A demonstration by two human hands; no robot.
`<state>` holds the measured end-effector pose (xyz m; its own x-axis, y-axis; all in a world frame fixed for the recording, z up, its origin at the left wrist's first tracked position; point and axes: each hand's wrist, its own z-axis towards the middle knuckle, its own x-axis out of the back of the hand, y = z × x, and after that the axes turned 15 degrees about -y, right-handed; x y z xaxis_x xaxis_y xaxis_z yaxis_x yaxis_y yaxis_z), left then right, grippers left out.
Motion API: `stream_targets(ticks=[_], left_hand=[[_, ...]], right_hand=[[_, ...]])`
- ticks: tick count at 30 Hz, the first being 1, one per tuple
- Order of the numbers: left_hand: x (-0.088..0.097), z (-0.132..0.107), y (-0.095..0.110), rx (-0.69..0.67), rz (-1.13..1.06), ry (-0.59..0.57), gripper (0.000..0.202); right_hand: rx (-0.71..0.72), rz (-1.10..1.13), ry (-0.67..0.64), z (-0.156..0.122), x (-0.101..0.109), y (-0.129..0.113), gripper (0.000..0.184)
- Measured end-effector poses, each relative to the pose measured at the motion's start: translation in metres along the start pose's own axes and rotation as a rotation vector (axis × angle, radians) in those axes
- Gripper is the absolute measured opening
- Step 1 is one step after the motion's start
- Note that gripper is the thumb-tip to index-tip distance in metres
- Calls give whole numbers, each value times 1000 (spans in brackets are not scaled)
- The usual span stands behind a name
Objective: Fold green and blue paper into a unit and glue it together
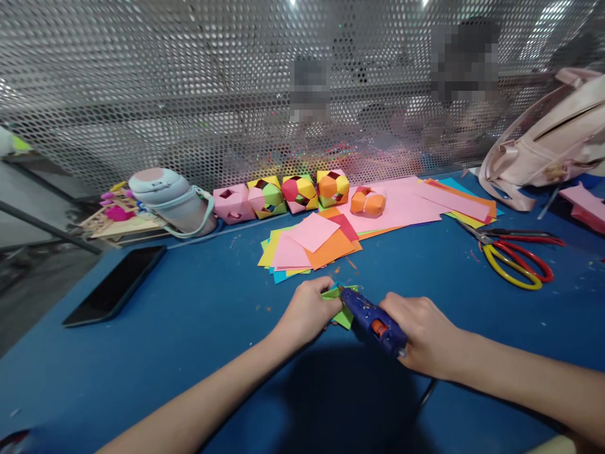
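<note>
My left hand is closed on a small green piece of paper, with a bit of blue showing at its top edge. Wrapped round a dark blue glue gun, my right hand keeps the nozzle at the green paper's upper edge. Whether the tip touches the paper I cannot tell. Part of the green paper is hidden behind my left fingers and the gun. Just beyond lies a loose pile of coloured paper squares, pink and orange on top.
Folded paper balls line the mesh screen at the back. A bottle in a sleeve and a phone are on the left. Scissors, coloured sheets and a pale pink backpack occupy the right. People show behind the mesh.
</note>
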<state>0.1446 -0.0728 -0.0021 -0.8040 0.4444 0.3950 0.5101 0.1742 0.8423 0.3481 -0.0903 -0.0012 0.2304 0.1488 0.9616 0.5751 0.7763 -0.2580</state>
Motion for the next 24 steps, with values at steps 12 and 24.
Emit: stream_targets(ticks=[12,24], left_hand=[[0,1,-3,-22,16,19,10],[0,-1,1,-31,3,36,13]], right_hand=[[-16,25,-16,-2,6,-3,13],[-13,26,-33,-1,8,-4,13]])
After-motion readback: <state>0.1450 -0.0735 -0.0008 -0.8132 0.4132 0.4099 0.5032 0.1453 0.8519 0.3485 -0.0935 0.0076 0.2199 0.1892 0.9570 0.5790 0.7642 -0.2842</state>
